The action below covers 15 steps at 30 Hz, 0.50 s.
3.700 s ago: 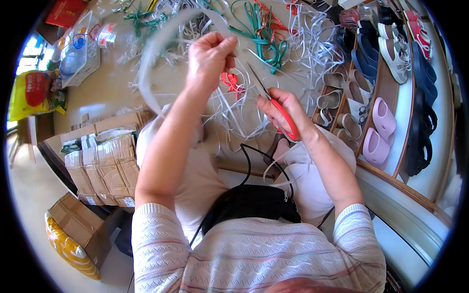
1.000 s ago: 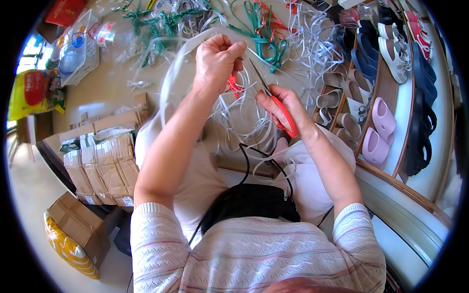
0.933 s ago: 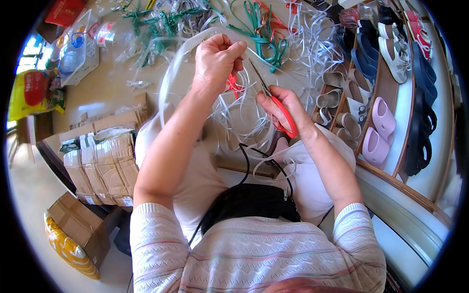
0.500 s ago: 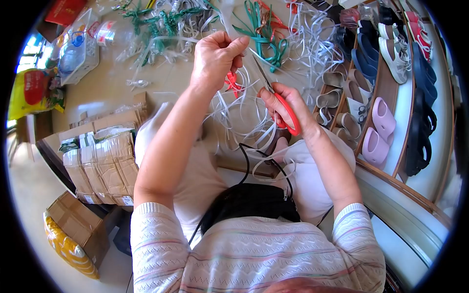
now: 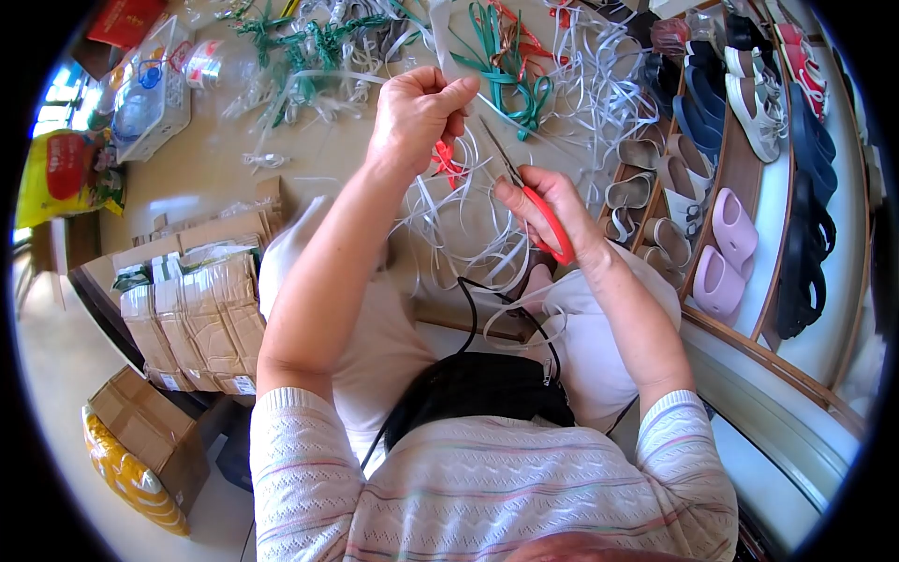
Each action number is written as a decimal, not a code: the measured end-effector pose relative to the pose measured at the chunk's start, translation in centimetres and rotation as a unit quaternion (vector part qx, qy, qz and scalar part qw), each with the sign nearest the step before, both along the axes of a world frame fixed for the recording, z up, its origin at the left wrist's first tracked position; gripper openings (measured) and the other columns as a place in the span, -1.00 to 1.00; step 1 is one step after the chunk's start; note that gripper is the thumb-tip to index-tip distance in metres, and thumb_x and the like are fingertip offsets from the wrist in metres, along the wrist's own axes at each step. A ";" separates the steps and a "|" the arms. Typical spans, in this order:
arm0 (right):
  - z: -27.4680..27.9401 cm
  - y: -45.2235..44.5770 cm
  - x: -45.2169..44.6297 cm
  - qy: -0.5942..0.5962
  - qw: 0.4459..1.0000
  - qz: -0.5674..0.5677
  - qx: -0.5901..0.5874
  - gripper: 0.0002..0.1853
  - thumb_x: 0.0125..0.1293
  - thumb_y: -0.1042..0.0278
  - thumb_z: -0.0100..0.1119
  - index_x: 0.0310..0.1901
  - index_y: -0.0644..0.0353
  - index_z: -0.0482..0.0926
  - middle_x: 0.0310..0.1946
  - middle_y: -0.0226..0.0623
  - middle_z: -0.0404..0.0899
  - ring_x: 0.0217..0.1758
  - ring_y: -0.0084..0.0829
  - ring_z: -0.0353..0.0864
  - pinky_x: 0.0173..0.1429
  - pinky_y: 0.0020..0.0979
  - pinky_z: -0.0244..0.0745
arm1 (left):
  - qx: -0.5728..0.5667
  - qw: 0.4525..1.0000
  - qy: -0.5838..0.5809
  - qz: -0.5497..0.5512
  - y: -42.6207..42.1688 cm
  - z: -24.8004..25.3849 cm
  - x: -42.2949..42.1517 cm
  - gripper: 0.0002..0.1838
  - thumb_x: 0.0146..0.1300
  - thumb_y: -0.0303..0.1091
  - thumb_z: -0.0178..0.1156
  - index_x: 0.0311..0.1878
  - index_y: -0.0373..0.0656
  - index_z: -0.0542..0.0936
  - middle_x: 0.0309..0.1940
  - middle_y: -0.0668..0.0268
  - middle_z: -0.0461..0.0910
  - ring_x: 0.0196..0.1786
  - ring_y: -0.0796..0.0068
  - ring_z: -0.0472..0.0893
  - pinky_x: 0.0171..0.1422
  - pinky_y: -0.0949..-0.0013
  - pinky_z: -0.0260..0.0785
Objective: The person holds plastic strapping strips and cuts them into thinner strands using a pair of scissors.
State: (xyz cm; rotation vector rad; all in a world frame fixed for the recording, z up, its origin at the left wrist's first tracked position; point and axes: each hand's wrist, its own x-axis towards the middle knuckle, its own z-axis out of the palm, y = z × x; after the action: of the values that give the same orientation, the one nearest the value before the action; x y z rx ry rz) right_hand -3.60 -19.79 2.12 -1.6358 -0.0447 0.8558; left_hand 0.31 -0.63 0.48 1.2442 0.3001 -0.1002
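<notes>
My left hand (image 5: 412, 117) is closed, with thumb and fingers pinched on a white strap (image 5: 440, 37) that rises toward the top of the view. To its lower right my right hand (image 5: 548, 211) grips scissors with red handles (image 5: 552, 225); the blades point up and left, toward the left hand. Whether the blades are slightly parted is too small to tell. Loose white strips (image 5: 459, 225) lie tangled on the floor below and between the hands, beside a red ribbon piece (image 5: 447, 164). Green straps (image 5: 506, 70) lie beyond the hands.
Shoe racks (image 5: 763, 234) holding several pairs of shoes stand on the right. Cardboard (image 5: 197, 318) bundles and a box (image 5: 150, 421) are at the left. A white basket (image 5: 154, 103) with bottles sits at the upper left. A black bag (image 5: 478, 389) lies on the lap.
The white strap, earlier arching left of my left hand, now extends upward from it. Both hands have shifted only slightly, and the scissors stay in my right hand.
</notes>
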 end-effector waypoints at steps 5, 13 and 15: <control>0.3 0.1 -0.3 0.006 1.000 0.017 -0.011 -0.72 0.21 0.11 0.18 -0.38 0.18 0.50 -0.67 -0.68 0.23 -0.66 -0.80 0.09 -0.63 -0.65 -0.04 | 0.039 0.998 -0.006 0.041 1.0 0.4 0.7 -0.76 0.12 -0.26 0.25 -0.51 -0.22 0.50 -0.68 0.38 0.46 -0.71 0.66 0.37 -0.66 0.58 0.17; -0.1 0.3 0.0 -0.025 1.000 0.006 -0.006 -0.69 0.21 0.07 0.16 -0.48 0.11 0.40 -0.76 -0.62 0.23 -0.79 -0.78 0.12 -0.73 -0.68 0.00 | 0.045 0.999 0.011 0.003 -0.3 0.1 0.0 -0.76 0.14 -0.27 0.22 -0.50 -0.24 0.51 -0.69 0.37 0.45 -0.72 0.65 0.38 -0.67 0.58 0.17; 0.1 0.2 -0.1 0.006 1.000 0.001 -0.007 -0.69 0.21 0.07 0.16 -0.47 0.12 0.40 -0.76 -0.61 0.23 -0.80 -0.77 0.12 -0.73 -0.67 0.00 | 0.044 0.999 0.011 0.002 -0.2 0.3 0.1 -0.75 0.17 -0.25 0.20 -0.48 -0.24 0.53 -0.69 0.37 0.45 -0.72 0.65 0.38 -0.66 0.58 0.18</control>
State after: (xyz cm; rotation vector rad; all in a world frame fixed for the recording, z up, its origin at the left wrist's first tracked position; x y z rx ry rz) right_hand -3.69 -19.55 2.23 -1.6431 -0.0313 0.8688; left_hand 0.39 -0.80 0.78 1.3309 0.3297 -0.0981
